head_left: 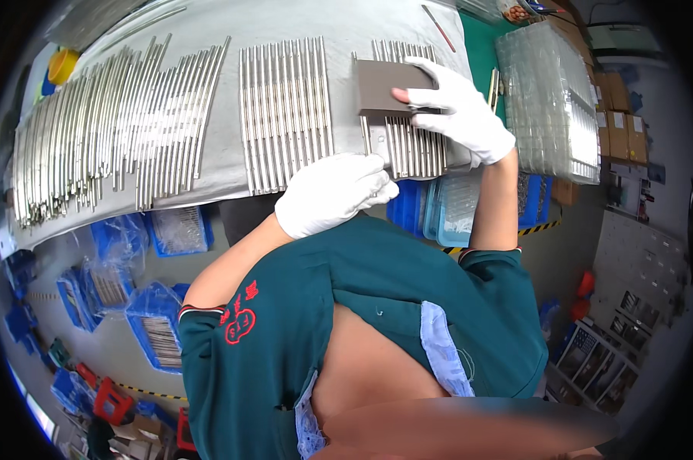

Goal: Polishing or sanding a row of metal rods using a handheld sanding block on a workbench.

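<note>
The gloved right hand presses a flat grey block with closed fingers onto a row of metal rods on the grey worktop. The gloved left hand is curled shut at the worktop's near edge just beside that row, holding nothing visible. More rod rows lie leftward; clear trays are stacked to the right.

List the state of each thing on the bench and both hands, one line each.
Left hand: gloved, curled at the table edge.
Right hand: gloved, pressing on the grey block.
Grey block: flat on the rightmost rod group.
Metal rods: lying side by side in groups.
Clear trays: stacked at right.
</note>
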`<state>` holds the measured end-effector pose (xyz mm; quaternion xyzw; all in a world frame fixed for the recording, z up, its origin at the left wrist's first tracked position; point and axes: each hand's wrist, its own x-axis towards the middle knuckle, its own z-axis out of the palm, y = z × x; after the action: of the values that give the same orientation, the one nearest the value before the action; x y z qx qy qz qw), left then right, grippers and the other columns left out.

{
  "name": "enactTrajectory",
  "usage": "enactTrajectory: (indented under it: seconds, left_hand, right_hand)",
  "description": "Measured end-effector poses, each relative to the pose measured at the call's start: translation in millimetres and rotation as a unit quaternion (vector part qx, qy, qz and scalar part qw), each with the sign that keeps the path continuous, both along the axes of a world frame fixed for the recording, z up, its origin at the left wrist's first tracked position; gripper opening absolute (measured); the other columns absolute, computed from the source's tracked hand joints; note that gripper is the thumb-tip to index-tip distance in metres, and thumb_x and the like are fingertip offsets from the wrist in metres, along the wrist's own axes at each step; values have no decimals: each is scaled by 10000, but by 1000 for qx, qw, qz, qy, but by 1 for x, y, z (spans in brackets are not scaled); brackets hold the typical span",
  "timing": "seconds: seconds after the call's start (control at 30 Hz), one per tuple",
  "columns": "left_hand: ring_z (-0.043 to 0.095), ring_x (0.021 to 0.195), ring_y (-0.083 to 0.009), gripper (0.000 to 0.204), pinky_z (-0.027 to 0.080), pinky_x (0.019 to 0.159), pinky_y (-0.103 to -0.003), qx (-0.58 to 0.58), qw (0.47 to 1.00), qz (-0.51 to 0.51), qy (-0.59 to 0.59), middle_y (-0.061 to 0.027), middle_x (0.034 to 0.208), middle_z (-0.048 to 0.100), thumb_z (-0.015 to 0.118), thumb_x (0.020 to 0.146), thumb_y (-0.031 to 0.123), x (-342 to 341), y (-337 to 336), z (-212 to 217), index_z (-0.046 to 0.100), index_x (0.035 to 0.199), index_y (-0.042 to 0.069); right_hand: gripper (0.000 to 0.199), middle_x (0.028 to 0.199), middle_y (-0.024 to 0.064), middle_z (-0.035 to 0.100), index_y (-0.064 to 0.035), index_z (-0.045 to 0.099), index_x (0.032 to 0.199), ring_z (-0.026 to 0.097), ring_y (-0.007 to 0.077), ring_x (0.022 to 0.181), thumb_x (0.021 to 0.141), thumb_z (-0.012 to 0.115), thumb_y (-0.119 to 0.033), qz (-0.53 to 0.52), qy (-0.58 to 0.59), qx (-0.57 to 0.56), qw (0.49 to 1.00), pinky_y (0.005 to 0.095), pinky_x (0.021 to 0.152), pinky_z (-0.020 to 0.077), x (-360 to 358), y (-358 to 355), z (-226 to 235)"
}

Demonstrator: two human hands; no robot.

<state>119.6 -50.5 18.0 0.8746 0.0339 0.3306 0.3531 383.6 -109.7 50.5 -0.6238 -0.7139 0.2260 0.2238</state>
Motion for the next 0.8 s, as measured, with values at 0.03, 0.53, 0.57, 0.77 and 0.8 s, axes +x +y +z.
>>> enactTrajectory:
  seconds: [0.03,0.53,0.57,0.77,0.8]
  left_hand:
    - [622,744,-266,218,501,630,-374,-5,1000,9,-12,-83,786,556,663,890,271,0,-1,-1,622,811,72]
    - [621,772,-222,214,464,659,-370,147,981,-38,120,-42,833,626,726,803,275,9,17,-7,623,822,88]
    - [621,772,-222,214,464,659,-370,148,981,-41,120,-42,833,626,726,803,275,9,16,-9,623,822,88]
    - [601,1061,-246,440,379,1014,-457,177,967,-6,181,-81,1139,647,733,765,421,5,19,-3,666,1011,63]
    - [601,1061,-246,440,379,1014,-457,178,967,-9,182,-81,1139,647,733,765,421,5,21,0,666,1011,63]
  right_hand:
    - [415,1463,176,483,-206,716,1227,503,372,1279,818,737,-277,-11,13,6,1000,418,1084,388,2,-4,-1]
    - [597,1464,101,499,-159,576,1394,526,236,1284,834,777,-209,-340,92,226,908,342,1078,414,29,-29,-32]
    - [613,1456,104,504,-156,565,1401,524,242,1284,829,785,-199,-336,89,249,904,340,1076,416,30,-23,-39]
    - [643,1434,188,483,-137,544,1404,523,315,1267,819,799,-209,-328,43,327,885,357,1041,451,23,4,-58]
    - [643,1434,188,483,-137,544,1404,523,315,1267,819,799,-209,-330,44,328,884,357,1041,451,22,6,-60]
